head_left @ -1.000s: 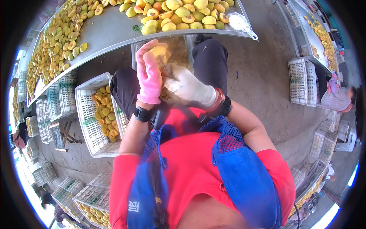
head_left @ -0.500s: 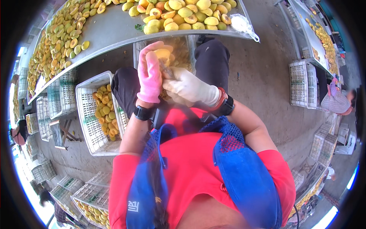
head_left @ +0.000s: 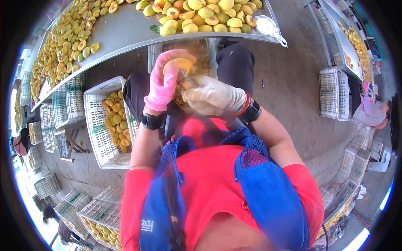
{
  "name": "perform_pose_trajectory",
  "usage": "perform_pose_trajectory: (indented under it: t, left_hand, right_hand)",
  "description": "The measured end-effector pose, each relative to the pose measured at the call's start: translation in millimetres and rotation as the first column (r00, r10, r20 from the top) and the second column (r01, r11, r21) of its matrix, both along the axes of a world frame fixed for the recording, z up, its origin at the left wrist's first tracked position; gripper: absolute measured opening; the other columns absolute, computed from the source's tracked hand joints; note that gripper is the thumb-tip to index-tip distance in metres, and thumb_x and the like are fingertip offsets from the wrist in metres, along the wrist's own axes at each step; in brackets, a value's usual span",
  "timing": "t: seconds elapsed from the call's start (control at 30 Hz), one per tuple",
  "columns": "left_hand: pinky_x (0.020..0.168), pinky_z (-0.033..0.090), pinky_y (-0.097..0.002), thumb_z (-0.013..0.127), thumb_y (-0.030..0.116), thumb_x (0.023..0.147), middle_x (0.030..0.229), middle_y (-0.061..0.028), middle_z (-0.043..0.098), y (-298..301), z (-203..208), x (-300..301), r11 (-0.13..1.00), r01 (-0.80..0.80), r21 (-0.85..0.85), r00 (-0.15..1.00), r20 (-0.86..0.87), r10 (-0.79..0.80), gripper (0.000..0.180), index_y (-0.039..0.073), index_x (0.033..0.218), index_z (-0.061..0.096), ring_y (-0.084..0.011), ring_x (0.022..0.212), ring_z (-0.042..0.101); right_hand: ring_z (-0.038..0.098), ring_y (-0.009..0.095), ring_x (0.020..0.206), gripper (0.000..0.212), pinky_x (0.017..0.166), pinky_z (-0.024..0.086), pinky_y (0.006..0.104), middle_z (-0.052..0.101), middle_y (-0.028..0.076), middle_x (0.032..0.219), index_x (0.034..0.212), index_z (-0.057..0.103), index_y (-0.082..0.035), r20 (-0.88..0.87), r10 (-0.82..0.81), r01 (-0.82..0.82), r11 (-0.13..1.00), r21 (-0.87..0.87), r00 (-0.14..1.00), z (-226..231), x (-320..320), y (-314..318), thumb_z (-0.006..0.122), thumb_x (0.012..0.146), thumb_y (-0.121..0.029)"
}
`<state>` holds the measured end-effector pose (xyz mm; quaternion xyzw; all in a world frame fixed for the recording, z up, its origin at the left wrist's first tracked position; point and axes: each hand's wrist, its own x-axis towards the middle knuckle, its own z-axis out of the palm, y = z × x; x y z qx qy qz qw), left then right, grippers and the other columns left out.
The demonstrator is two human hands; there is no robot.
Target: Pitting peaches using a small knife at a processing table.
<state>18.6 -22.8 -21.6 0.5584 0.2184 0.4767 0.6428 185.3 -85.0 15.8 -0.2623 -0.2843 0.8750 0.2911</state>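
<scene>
My left hand (head_left: 161, 85), in a pink glove, is closed around a yellow peach (head_left: 181, 64) over the gap between my knees. My right hand (head_left: 215, 97), gloved in white, grips a small tool (head_left: 187, 79) with a thin metal end; its exact kind is hard to make out. The tool's tip points at the peach, close to or touching it. Beneath both hands, between my legs, stands a crate (head_left: 212, 58) with blurred yellowish-brown contents, partly hidden by the gloves.
A metal table (head_left: 121, 31) ahead carries heaps of peaches (head_left: 205, 14), many halved, and a white plastic bag (head_left: 266, 26). Left of my knee sits a white crate (head_left: 94, 121) with peach halves. Stacked crates (head_left: 333, 92) and another person (head_left: 368, 108) are at the right.
My left hand has curled its fingers more around the peach and turned, moving slightly left and down. My right hand has shifted a little right, and the tool's metal end shows more plainly.
</scene>
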Motion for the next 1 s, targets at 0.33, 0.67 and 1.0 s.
perform_pose_trajectory:
  t: [0.33, 0.67, 1.0]
  left_hand:
    - [0.084, 0.053, -0.0345, 0.052, 0.034, 0.1, 0.113, -0.0193, 0.064, 0, -11, -5, 0.995, -0.016, 0.1, 0.999, -0.042, 0.02, 0.043, -0.001, 0.125, 0.05, -0.022, 0.092, 0.065]
    - [0.091, 0.048, -0.0314, 0.052, 0.026, 0.101, 0.116, -0.013, 0.063, 2, -11, -15, 0.987, 0.15, 0.052, 0.984, -0.107, -0.144, 0.036, -0.001, 0.124, 0.052, -0.0183, 0.1, 0.062]
    - [0.074, 0.055, -0.0349, 0.039, 0.065, 0.096, 0.103, -0.0179, 0.066, 9, 1, -17, 0.963, -0.204, -0.176, 0.979, -0.026, 0.203, 0.071, -0.001, 0.12, 0.053, -0.0231, 0.084, 0.066]
  right_hand:
    - [0.034, 0.003, 0.049, 0.01, 0.039, 0.026, 0.02, 0.039, -0.007, 0.069, 0.094, 0.046, -0.013, -0.058, 0.049, -0.054, 0.995, -0.086, 0.997, 2, 5, 0, 0.054, 0.093, -0.008]
    - [0.035, 0.002, 0.051, 0.008, 0.04, 0.026, 0.0185, 0.038, -0.006, 0.07, 0.092, 0.047, -0.013, -0.009, 0.117, -0.117, 0.993, -0.001, 0.993, -8, 8, 2, 0.055, 0.094, -0.011]
    - [0.036, 0.002, 0.05, 0.014, 0.039, 0.027, 0.0185, 0.039, -0.005, 0.071, 0.091, 0.043, -0.013, -0.082, 0.096, -0.098, 0.995, -0.014, 0.992, -16, -7, 4, 0.057, 0.094, -0.011]
